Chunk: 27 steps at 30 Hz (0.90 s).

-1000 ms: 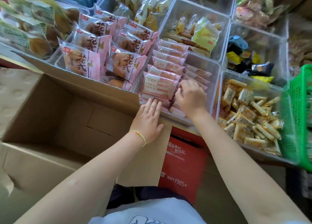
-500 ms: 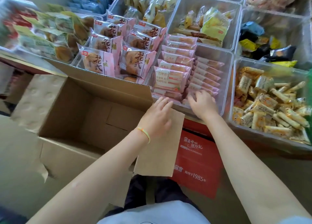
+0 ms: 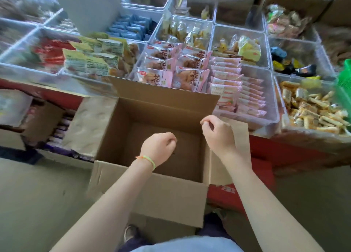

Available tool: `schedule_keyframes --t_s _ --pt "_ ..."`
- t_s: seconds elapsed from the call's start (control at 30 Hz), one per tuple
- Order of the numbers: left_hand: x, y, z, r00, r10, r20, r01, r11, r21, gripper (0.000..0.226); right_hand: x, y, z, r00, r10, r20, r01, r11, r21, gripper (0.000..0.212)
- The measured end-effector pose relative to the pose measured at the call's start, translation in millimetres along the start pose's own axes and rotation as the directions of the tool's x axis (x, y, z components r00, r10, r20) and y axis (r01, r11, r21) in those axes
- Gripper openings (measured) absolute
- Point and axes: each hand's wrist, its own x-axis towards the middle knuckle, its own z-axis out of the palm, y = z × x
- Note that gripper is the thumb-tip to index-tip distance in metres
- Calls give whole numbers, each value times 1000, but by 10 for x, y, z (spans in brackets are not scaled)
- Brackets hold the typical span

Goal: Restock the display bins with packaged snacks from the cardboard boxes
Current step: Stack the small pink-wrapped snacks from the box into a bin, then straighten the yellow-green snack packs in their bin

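Note:
An open cardboard box [image 3: 161, 115] stands on the floor in front of me, and its brown bottom shows no packets. My left hand [image 3: 158, 149], with a green band at the wrist, hovers over the inside of the box with loosely curled fingers and holds nothing. My right hand [image 3: 218, 136] hangs over the box's right flap, also loosely curled and holding nothing. Just beyond, a clear display bin [image 3: 273, 107] holds rows of slim pink packets [image 3: 226, 84]. The bin to its left holds pink bread packs [image 3: 161, 65].
Clear bins of assorted snacks cover the table. One at the right holds golden bars [image 3: 313, 109], beside a green basket [image 3: 344, 77]. Another carton [image 3: 57, 136] with purple packs sits at the left. Red cartons [image 3: 284, 153] lie under the table's right side.
Both hands have pulled back from the pink-packet bin to above the cardboard box and their fingers have curled. The view has swung left and down over the box.

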Motion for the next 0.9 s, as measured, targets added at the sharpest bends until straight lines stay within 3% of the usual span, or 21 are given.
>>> schedule_keyframes --t_s 0.1,0.37,0.57,0.7,0.9 --pt "-279 -574 -496 999 10 -31 -11 1000 -28 20 -284 -587 430 997 61 57 -62 998 30 21" --pt "-666 -1669 -1562 992 -56 -114 40 990 -133 18 -579 -1915 1285 971 -21 236 10 999 51 22" --pt "-301 -1897 -1843 995 -15 -96 8 998 -69 19 -288 -2138 1532 975 -2 223 -10 999 52 18" --pt "107 -2009 -2064 999 36 -36 -34 999 40 21 133 -2200 1781 977 -8 213 -19 993 121 19" --pt "813 -2239 -2481 999 3 34 -9 983 181 24 779 -2481 2197 973 -4 232 -53 970 239 18"
